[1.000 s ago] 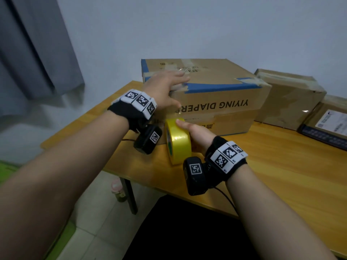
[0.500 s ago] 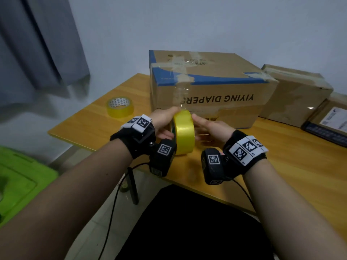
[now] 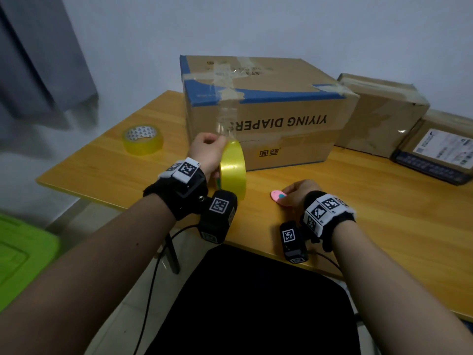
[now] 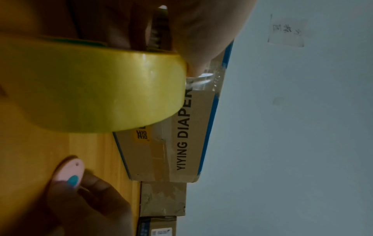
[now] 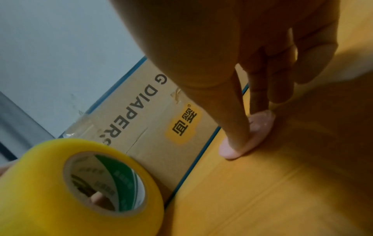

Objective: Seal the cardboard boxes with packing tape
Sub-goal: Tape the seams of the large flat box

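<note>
My left hand (image 3: 210,152) grips an upright yellow tape roll (image 3: 233,168) just in front of the large "YIYING DIAPERS" box (image 3: 281,108). A clear strip of tape (image 3: 225,116) runs from the roll up to the box's top edge. In the left wrist view the roll (image 4: 96,91) fills the frame, with fingers through its core. My right hand (image 3: 290,197) rests on the table to the right, its fingertips pinching a small pink oval cutter (image 3: 278,197) that lies flat. The right wrist view shows the fingers (image 5: 240,121) on the cutter (image 5: 260,121).
A second tape roll (image 3: 143,139) lies flat at the left of the wooden table (image 3: 384,226). Two smaller taped boxes (image 3: 381,108) (image 3: 440,149) stand to the right of the big one. A green bin (image 3: 23,252) sits on the floor at left, and a black seat (image 3: 256,303) below.
My right hand let go of the roll and dropped right onto the pink cutter on the table. My left hand now holds the roll alone, with tape drawn down from the box.
</note>
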